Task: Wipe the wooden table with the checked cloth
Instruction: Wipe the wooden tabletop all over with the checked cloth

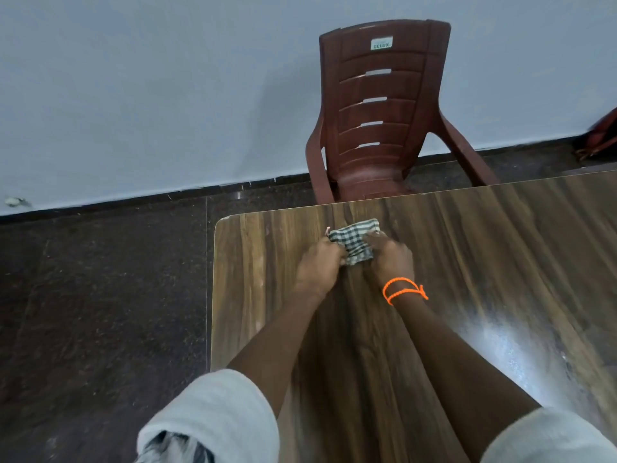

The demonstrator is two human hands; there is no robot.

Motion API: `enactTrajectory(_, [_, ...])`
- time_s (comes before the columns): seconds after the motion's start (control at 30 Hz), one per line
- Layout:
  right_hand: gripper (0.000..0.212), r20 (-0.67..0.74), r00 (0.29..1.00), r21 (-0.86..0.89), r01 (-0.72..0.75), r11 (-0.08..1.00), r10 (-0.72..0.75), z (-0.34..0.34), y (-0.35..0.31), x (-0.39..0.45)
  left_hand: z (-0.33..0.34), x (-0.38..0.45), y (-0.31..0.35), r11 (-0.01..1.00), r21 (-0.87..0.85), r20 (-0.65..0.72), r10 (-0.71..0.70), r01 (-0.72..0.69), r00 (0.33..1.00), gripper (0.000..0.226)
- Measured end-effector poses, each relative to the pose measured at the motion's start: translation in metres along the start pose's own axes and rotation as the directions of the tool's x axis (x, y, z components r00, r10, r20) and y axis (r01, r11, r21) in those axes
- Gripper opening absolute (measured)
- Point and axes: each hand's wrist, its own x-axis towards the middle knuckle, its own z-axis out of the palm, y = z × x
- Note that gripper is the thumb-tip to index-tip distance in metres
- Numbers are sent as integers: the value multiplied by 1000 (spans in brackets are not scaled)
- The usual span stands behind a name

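Both hands, left (319,262) and right (389,257), pinch the bunched checked cloth (354,240) on the wooden worktop (467,262); soft, light, likely best gripped as a wad

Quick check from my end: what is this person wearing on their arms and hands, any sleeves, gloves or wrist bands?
Both hands are bare, no gloves. The left hand has nothing on its wrist. The right hand has an orange beaded cord wound twice round the wrist, with a knotted tail. Both forearms are uncovered; the light grey sleeves, left sleeve and right sleeve, are rolled up near the elbows.
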Motion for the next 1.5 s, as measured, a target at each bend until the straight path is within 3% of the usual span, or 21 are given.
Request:
enactTrajectory(0.1, [46, 118, 993, -51, 20, 998, -14, 12, -16, 12, -12, -2, -22, 998, 37, 9, -48, 48, 999, 25])
enactTrajectory(0.33, [44, 191, 968, -43, 174, 984, -163, 13, 4, -23, -2, -31, -17, 998, 13, -13, -66, 66, 998, 19])
enactTrajectory(0.5, [42, 64, 994, -22, 86, 996, -85, -8, 31, -7, 6, 7, 17, 999, -5, -29, 33, -33, 999, 11])
enactTrajectory(0.6, [37, 37, 999, -59, 34, 998, -32, -13, 22, 22, 3, 37, 16, 1000, -1, -50, 0, 0, 999, 11])
enactTrajectory(0.9, [38, 150, 978, -36, 150, 988, -143, 16, -23, 29, -9, 23, -46, 997, -5, -35, -82, 82, 996, 11])
enactTrajectory(1.03, [46, 161, 968, -57, 205, 977, -194, 12, -2, 1, 1, 3, -33, 1000, -8, -41, 4, -4, 999, 9])
enactTrajectory(1.2, [43, 71, 995, -64, 70, 995, -66, -9, 27, 15, 8, 29, 9, 989, 12, -73, 149, -148, 986, 13])
enactTrajectory(1.33, [39, 0, 1000, -10, -15, 1000, 15, -12, 22, 50, -1, 60, 15, 995, 37, -79, 90, -87, 993, 11])
enactTrajectory(1.5, [34, 48, 998, -86, 45, 995, -41, 3, -10, 79, -19, 74, -14, 985, 170, -45, 45, -37, 998, 12])
